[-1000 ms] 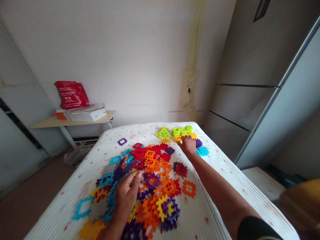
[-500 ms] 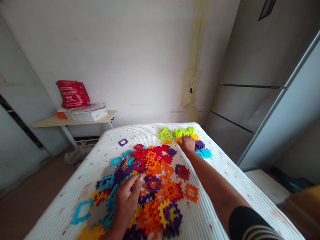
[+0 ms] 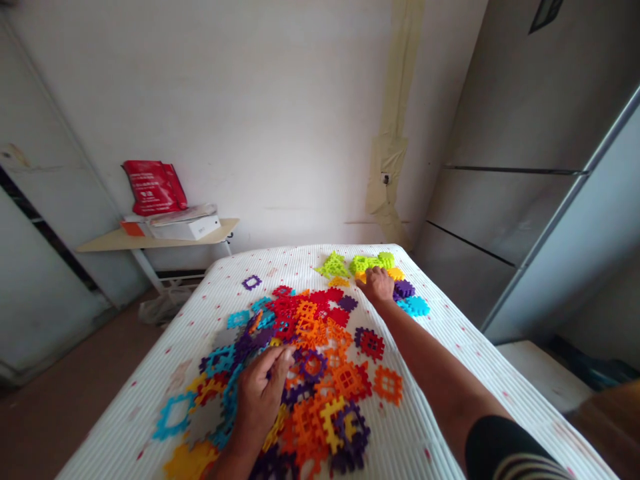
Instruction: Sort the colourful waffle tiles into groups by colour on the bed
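Observation:
A heap of flat plastic interlocking tiles (image 3: 305,353) in orange, red, purple, blue and yellow lies on a white ribbed bed cover (image 3: 440,347). My left hand (image 3: 260,393) rests on the heap near me, its fingers bent and bunched on a tile. My right hand (image 3: 376,285) is stretched to the far corner and lies on a small yellow-orange stack (image 3: 395,274), fingers curled down. Beside that hand sit lime-green tiles (image 3: 367,262), a purple stack (image 3: 403,289) and a blue stack (image 3: 416,306).
A lone purple tile (image 3: 251,282) lies apart at the far left of the bed. A low shelf (image 3: 155,237) by the wall carries a white box and a red bag (image 3: 153,187). A grey cabinet (image 3: 525,200) stands at the right.
My right hand stays at the far yellow-orange stack with little shift. My left hand's fingers have crept slightly forward on the heap. The view has drifted a little.

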Motion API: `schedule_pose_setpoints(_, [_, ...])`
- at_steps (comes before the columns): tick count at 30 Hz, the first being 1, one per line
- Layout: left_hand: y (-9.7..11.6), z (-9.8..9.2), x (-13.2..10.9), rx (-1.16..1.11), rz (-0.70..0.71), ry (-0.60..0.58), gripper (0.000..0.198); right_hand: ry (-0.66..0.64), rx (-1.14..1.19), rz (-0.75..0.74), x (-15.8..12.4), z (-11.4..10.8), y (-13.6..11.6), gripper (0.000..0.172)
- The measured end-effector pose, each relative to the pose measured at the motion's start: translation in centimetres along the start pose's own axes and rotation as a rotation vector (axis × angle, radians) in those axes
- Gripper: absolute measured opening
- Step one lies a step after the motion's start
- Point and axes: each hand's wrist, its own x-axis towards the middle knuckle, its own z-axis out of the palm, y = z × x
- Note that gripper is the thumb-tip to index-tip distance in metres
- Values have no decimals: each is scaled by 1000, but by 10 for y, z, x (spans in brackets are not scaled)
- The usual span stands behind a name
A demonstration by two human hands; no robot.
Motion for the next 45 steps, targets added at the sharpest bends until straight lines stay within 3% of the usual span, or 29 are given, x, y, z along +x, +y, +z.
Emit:
schedule_pose_setpoints(4, [7,-2,-1,-11,-9,15,32,67,105,-108,-21,-14,-3,34])
schedule_pose_setpoints(7, [12,-5,0,-39,-39,51,31,21,298,-217,-41,-24,-1,29])
schedule_pose_setpoints(10, [14,-10,2,-46,-63,114,30,-147,507,-359,-68,-38,0,21])
schedule_pose_setpoints(14, [13,-18,6,-45,-90,188,31,-470,753,-608,-108,-65,-7,18])
schedule_pose_setpoints(17, [10,-20,7,-52,-96,208,33,-654,833,-812,-135,-83,-20,17])
schedule_pose_setpoints(19, [9,-19,8,-45,-92,200,32,-645,778,-931,-150,-90,-29,18])
schedule_pose_setpoints(21, [9,-18,8,-20,-83,181,32,-552,651,-993,-162,-93,-38,23])
schedule_pose_setpoints(25, [12,-16,7,34,-42,144,31,-376,368,-1039,-177,-91,-48,35])
schedule_pose_setpoints(29, [13,-15,7,41,-12,125,31,-302,334,-1065,-179,-88,-51,29])
schedule_pose_setpoints(31, [12,-15,6,39,-3,118,31,-324,432,-1042,-173,-86,-50,30])
schedule_pose_setpoints(33, [11,-14,6,36,4,104,30,-347,622,-924,-164,-81,-50,36])
schedule_pose_setpoints(39, [10,-10,7,54,82,39,26,-408,1578,-227,-139,-59,-51,36])
schedule_pose_setpoints(42, [11,-7,6,79,155,-12,21,-515,1912,-67,-138,-54,-52,32])
schedule_pose_setpoints(45, [14,-2,4,107,226,-53,19,-620,2050,4,-145,-55,-55,32])
